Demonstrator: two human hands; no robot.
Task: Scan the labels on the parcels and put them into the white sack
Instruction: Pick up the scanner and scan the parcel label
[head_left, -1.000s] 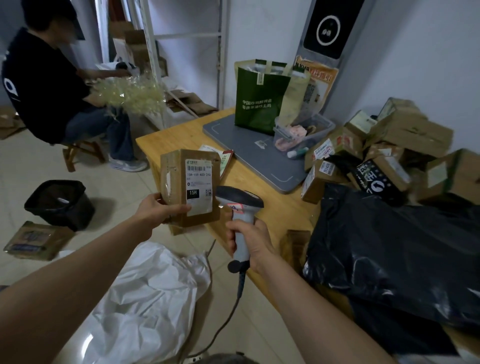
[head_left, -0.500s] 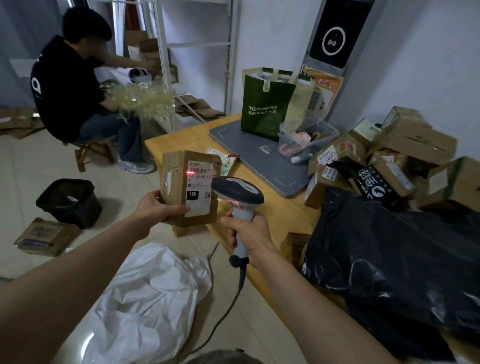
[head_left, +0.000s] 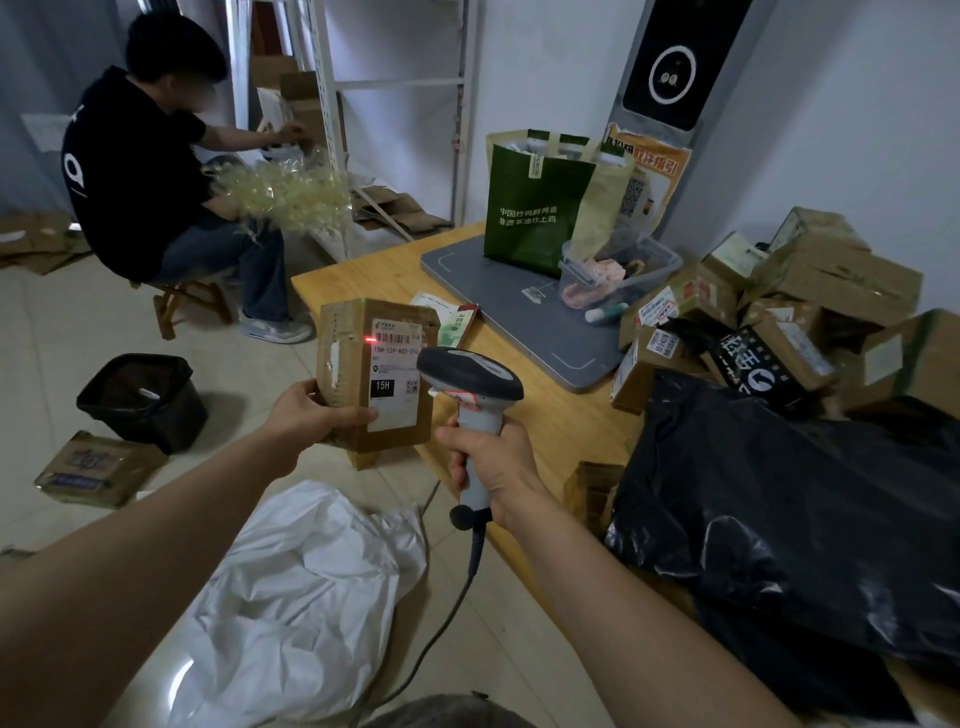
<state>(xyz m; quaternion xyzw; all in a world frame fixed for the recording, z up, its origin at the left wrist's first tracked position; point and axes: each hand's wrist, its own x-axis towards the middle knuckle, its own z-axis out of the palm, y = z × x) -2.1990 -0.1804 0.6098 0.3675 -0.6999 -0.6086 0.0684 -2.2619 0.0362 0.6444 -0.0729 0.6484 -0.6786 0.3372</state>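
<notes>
Gripping box (head_left: 376, 374) upright in left hand (head_left: 311, 415), clenching scanner (head_left: 470, 376) in right hand (head_left: 493, 462), with sack (head_left: 301, 597) at six o'clock from box, nearer left.

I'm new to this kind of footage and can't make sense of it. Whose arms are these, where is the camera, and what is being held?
There is no machine here: the arms belong to a person wearing a camera on the head, so this one view looks forward and down at their own hands. The left hand holds a parcel, label facing the camera. The right hand grips a corded scanner, whose red light falls on the label. On the floor below lies the white sack for scanned parcels. On the right, the table carries a pile of boxes, a black bag, a green bag and a grey tray. A second person sits in the background.
</notes>
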